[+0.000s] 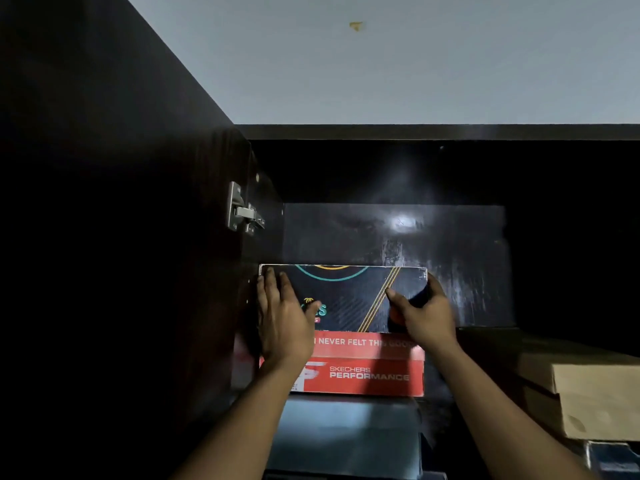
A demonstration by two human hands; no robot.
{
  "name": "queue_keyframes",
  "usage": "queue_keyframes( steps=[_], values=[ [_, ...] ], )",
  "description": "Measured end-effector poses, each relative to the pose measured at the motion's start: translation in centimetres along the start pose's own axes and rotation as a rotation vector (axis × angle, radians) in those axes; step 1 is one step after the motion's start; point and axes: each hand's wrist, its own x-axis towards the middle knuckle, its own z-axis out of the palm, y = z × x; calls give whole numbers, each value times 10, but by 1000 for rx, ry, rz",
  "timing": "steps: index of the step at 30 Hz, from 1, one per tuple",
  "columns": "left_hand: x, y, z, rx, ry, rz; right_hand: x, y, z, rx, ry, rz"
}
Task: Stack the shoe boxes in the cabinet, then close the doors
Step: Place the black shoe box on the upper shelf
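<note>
Dim upper cabinet (398,174), left door (104,237) standing open. Stacking step: left hand (282,323) and right hand (424,315), fingers clamped on black shoe box (349,299), seating it atop red box (367,370) against cabinet's left wall. Next, judged: push flush, release.

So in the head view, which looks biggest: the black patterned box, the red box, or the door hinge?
1. Black patterned box, though the hands hide part.
2. Red box, a close second, so unsure.
3. Door hinge, clearly smallest.

Dim, glare on cabinet back (403,223)
</note>
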Motion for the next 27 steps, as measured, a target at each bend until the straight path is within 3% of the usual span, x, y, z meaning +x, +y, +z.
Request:
queue_keyframes(
  steps=[17,21,27],
  values=[
    [-3,-16,1,-27,-159,-40,-19,-10,-8,-129,-108,25],
    [-29,16,-19,-185,-204,59,-48,-27,-51,-220,-91,-21],
    [-95,131,-55,-491,-368,237,-106,-90,-181,-366,27,-45]
  ],
)
